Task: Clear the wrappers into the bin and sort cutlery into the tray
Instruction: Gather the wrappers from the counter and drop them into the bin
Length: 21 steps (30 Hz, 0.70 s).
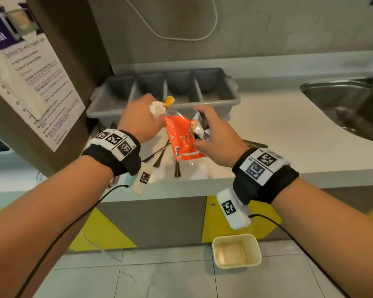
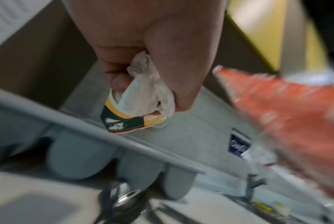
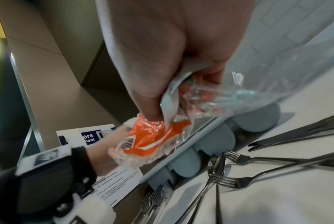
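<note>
Two bare hands meet above a white surface, each wearing a black wrist strap with printed markers. The left hand is curled around a crumpled white wrapper and a small yellow-and-green sachet that pokes out at its 1 o'clock. The right hand pinches an orange wrapper together with a silvery foil wrapper; the orange one hangs down toward 7 o'clock of that hand, between the two hands.

A grey four-compartment cutlery tray sits at 12 o'clock of the hands, against the wall. Dark cutlery handles lie on the surface beneath the hands. A cream bin stands on the floor at 6 o'clock of the right hand, and a steel sink lies at 2 o'clock.

The left wrist view shows the sachet's green and yellow print (hidden from the head camera). The right wrist view shows several forks and a spoon lying loose just in front of the tray, with clear film against the right palm.
</note>
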Available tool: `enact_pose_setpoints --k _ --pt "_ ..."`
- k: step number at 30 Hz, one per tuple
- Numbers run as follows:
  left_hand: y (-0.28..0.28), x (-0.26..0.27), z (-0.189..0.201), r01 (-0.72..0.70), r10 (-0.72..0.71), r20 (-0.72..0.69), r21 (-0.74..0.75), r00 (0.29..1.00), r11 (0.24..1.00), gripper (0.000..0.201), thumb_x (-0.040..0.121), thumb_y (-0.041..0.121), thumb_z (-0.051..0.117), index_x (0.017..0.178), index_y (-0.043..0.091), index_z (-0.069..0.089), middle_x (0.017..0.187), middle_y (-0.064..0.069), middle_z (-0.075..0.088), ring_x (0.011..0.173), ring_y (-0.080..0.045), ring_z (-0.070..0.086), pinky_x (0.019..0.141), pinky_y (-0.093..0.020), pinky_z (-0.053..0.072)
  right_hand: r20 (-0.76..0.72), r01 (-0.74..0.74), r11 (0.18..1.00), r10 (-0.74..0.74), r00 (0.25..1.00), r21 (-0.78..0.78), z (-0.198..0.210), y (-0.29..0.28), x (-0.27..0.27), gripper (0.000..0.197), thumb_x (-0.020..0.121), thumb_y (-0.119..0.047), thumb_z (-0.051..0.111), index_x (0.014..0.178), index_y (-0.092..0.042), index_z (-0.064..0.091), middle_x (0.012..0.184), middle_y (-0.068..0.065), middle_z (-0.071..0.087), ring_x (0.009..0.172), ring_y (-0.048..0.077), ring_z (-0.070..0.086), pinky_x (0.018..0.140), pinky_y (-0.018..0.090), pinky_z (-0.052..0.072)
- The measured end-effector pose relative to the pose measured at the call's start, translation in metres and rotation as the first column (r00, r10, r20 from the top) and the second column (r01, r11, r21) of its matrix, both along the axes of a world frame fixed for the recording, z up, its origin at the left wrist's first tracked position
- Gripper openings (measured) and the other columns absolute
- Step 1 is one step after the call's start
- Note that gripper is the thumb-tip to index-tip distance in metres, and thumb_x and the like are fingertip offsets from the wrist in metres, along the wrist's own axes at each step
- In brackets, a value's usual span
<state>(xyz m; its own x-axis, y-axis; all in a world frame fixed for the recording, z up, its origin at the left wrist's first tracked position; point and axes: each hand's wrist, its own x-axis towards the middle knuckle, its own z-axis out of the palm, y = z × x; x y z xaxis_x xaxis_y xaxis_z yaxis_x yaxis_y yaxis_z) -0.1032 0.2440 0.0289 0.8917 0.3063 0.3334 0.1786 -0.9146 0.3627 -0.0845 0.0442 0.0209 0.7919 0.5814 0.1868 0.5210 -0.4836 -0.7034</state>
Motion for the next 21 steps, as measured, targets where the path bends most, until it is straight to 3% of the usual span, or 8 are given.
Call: enact_pose_setpoints --k 4,7,10,12,15,18,21 --pt "-0.060 -0.024 0.022 0.141 -0.109 0.178 -0.180 0.978 0.974 0.038 0.081 0.041 0.068 0.103 0.011 0.056 0.075 0.012 0.057 0.059 0.002 0.049 0.050 -0.013 0.035 0.041 0.111 0.993 -0.112 0.993 0.032 0.006 -0.042 -0.009 0.066 0.079 -0.022 0.065 0.134 -0.031 0.030 0.095 0.000 0.065 0.076 0.020 0.068 0.071 0.043 0.059" --pt "-0.113 -0.041 0.022 0.272 -0.214 0.224 -0.270 0.951 0.924 0.040 0.080 0.048 0.067 0.101 0.015 0.056 0.069 0.014 0.056 0.059 0.001 0.055 0.050 -0.018 0.042 0.121 0.168 0.985 -0.171 0.978 0.039 0.007 -0.085 -0.015 0.060 0.078 -0.029 0.060 0.131 -0.027 0.033 0.071 -0.005 0.056 0.058 0.018 0.061 0.058 0.038 0.054" --pt "-0.165 -0.049 0.007 0.346 -0.307 0.173 -0.294 0.936 0.891 0.036 0.080 0.047 0.065 0.100 0.018 0.054 0.077 0.006 0.067 0.068 -0.012 0.063 0.061 -0.031 0.049 0.089 0.201 0.978 -0.205 0.975 0.046 -0.009 -0.136 -0.020 0.059 0.076 -0.026 0.055 0.130 -0.020 0.034 0.065 -0.010 0.050 0.053 0.014 0.055 0.055 0.038 0.050" --pt "-0.197 -0.051 -0.014 0.387 -0.378 0.095 -0.320 0.921 0.865 0.032 0.081 0.047 0.063 0.097 0.021 0.052 0.081 0.004 0.068 0.070 -0.016 0.062 0.060 -0.033 0.047 0.028 0.205 0.978 -0.206 0.978 0.046 -0.030 -0.170 -0.023 0.059 0.073 -0.023 0.054 0.128 -0.018 0.034 0.066 -0.009 0.053 0.053 0.014 0.056 0.056 0.039 0.052" --pt "-0.239 -0.043 -0.061 0.391 -0.452 -0.145 -0.320 0.880 0.863 0.028 0.078 0.050 0.059 0.091 0.027 0.047 0.076 0.008 0.058 0.068 -0.018 0.054 0.055 -0.030 0.038 -0.097 0.191 0.981 -0.193 0.976 -0.028 -0.073 -0.213 -0.020 0.060 0.071 -0.024 0.056 0.126 -0.018 0.034 0.072 -0.002 0.060 0.059 0.018 0.060 0.060 0.039 0.052" --pt "-0.266 -0.031 -0.124 0.413 -0.536 -0.372 -0.362 0.758 0.836 0.027 0.082 0.051 0.058 0.077 0.028 0.044 0.078 0.004 0.059 0.073 -0.020 0.058 0.059 -0.027 0.035 -0.243 0.155 0.973 -0.195 0.950 -0.172 -0.132 -0.245 -0.012 0.064 0.075 -0.022 0.062 0.130 -0.018 0.032 0.089 0.002 0.063 0.075 0.024 0.064 0.069 0.039 0.054" --pt "-0.276 -0.014 -0.201 0.388 -0.543 -0.545 -0.382 0.638 0.839 0.027 0.081 0.041 0.065 0.091 0.019 0.055 0.095 -0.007 0.069 0.086 -0.029 0.064 0.063 -0.028 0.037 -0.389 0.077 0.939 -0.212 0.896 -0.335 -0.202 -0.262 -0.005 0.065 0.081 -0.017 0.065 0.135 -0.013 0.030 0.094 0.004 0.057 0.078 0.026 0.060 0.068 0.032 0.046"
